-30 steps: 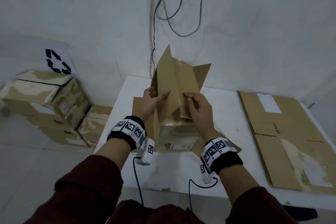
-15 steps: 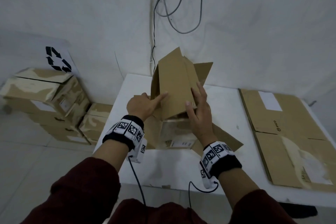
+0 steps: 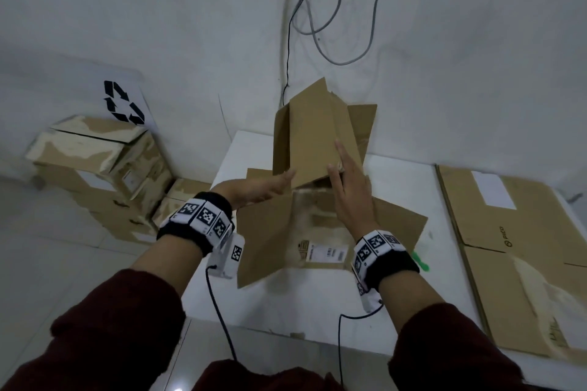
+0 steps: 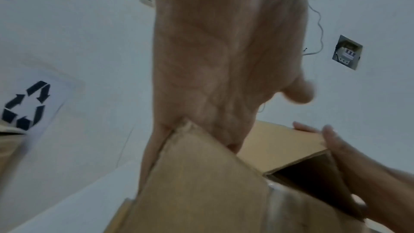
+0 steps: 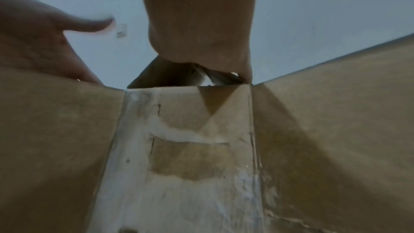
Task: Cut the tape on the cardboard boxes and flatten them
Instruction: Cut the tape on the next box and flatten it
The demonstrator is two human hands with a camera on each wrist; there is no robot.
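Left hand (image 3: pixel 260 189) and right hand (image 3: pixel 351 190), fingers straight, pressing cardboard box (image 3: pixel 314 143) on table (image 3: pixel 254 305)

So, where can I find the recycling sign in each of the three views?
Head: recycling sign on the wall at upper left, above the stacked boxes.
Left wrist: recycling sign at the far left edge, mid-height.
Right wrist: not in it.
Shared landmark: the cardboard box between both hands.
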